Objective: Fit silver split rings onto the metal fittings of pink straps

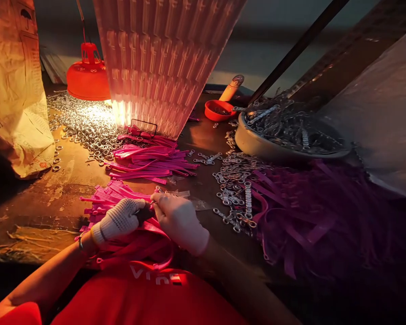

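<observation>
My left hand (pixel 120 220), in a white dotted glove, is closed with its fingertips on a pink strap end. Against it, my right hand (pixel 177 219) is also closed, pinching near the same strap end with a small metal piece at the fingertips. Pink straps (pixel 110 194) lie under and behind both hands, and one strap (pixel 169 253) curves down below them toward my red shirt. Another bundle of pink straps (pixel 145 162) sits just beyond. The exact joint between the fingers is partly hidden.
Metal rings (pixel 91 131) lie under a red lamp (pixel 88 81) beside a ribbed plastic panel (pixel 162 54). At right are metal links (pixel 235 180), a bowl of metal parts (pixel 267 149), purple straps (pixel 311 216) and a red scoop (pixel 219 109). A paper bag (pixel 16 90) stands left.
</observation>
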Tool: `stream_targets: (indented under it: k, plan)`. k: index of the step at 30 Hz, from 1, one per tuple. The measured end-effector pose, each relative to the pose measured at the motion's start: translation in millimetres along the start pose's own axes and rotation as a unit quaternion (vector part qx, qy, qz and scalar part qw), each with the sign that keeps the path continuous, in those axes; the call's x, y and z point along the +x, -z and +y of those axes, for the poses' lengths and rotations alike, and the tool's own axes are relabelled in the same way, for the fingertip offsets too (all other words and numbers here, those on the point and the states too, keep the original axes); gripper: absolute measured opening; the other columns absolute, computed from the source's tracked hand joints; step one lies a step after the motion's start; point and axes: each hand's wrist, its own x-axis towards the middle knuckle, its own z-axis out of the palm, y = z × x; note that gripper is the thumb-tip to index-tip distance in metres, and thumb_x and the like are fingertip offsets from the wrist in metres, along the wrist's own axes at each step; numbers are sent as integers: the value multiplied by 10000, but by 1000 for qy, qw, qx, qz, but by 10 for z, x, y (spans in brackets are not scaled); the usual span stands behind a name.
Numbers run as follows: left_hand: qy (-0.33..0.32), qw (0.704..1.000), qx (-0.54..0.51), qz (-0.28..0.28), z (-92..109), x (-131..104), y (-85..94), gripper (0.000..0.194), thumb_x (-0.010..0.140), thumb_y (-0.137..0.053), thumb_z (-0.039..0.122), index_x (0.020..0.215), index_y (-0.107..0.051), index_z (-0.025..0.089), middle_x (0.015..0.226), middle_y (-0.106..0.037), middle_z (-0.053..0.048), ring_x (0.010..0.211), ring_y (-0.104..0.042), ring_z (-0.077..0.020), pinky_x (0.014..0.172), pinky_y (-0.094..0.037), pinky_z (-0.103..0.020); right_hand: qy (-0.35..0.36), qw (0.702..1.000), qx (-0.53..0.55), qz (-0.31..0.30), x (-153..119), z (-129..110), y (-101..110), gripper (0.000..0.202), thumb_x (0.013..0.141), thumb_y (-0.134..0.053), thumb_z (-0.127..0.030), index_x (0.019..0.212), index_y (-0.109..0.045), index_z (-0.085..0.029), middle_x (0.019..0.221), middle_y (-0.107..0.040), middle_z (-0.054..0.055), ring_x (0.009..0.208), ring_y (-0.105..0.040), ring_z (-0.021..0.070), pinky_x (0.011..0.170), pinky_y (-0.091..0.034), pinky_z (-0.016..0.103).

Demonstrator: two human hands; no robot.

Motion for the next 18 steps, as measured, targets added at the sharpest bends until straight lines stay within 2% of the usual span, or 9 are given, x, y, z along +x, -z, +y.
stream_targets:
  k: [2,5,6,9,11,15,18]
  plan:
    - [36,994,-95,-33,-21,8,5,314,917,-533,390,731,-582,143,640,-544,-9,567,-421,-109,526,-305,-227,-10,999,39,-15,-5,16,14,259,984,-517,-238,1201,-633,-162,1011,-738,93,884,-678,213,731,-403,293]
    - [63,987,-148,-26,-13,-1,4,443,934,-522,542,748,-569,142,612,-494,13,535,-383,-93,497,-279,-221,-21,995,49,-90,28,39,78,489,915,-621,-288,1375,-522,-155,1047,-745,97,929,-694,243,738,-428,296]
    - [64,988,-137,-18,-7,-7,1,452,925,-536,555,746,-570,141,608,-492,15,535,-382,-91,495,-276,-221,-28,992,40,-114,44,47,94,495,904,-627,-298,1367,-525,-157,1007,-751,91,908,-700,250,717,-426,297]
    - [73,993,-93,-14,-1,-14,-17,448,923,-534,541,733,-581,138,596,-499,13,538,-388,-96,494,-275,-223,-26,988,-4,-153,62,68,80,302,927,-560,-282,1197,-607,-156,867,-744,85,828,-706,254,655,-404,297]
    - [71,995,-73,-20,-6,0,-40,415,922,-530,495,735,-603,132,613,-525,4,558,-404,-103,507,-289,-223,8,986,-34,-164,41,74,32,230,940,-516,-276,1089,-620,-134,797,-720,103,780,-699,259,618,-390,301]
    - [50,997,-51,-40,45,48,-64,319,875,-545,387,742,-668,124,683,-609,-26,622,-458,-125,561,-349,-229,90,974,-79,-192,-1,61,-28,207,947,-468,-246,991,-614,-106,797,-698,156,709,-678,263,559,-370,300]
    - [43,993,-54,-92,197,39,108,253,812,-563,332,695,-685,144,687,-646,-40,626,-512,-143,573,-411,-238,125,967,-77,-207,17,69,43,227,976,-449,-273,982,-611,-114,763,-691,140,670,-667,252,552,-369,292]
